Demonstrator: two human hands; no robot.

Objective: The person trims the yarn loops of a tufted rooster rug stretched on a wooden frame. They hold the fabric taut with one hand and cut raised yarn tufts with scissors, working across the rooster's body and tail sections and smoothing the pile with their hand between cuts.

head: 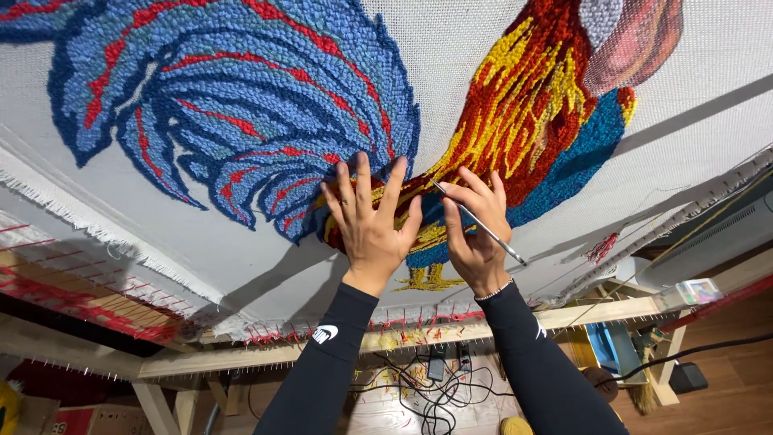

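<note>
Pinching a thin metal tool (pixel 481 222) between thumb and fingers, our right hand (pixel 477 234) works its tip into the yarn, while our left hand (pixel 370 221) lies spread flat, fingers fanned, pressed on the rug (pixel 266 105) just beside it. We have this rooster rug stretched tight on a wooden frame (pixel 515 320), its blue tail up left and red and yellow body to the right. We judge the pile soft and springy and the white backing cloth (pixel 451 48) taut but yielding (best steadied with a flat palm, not gripped); the tool looks light, stiff and slippery, so we hold it low on the shaft. Below the frame sits a red cardboard box (pixel 88 419) at lower left, and cables (pixel 431 387) lie tangled on the floor.
</note>
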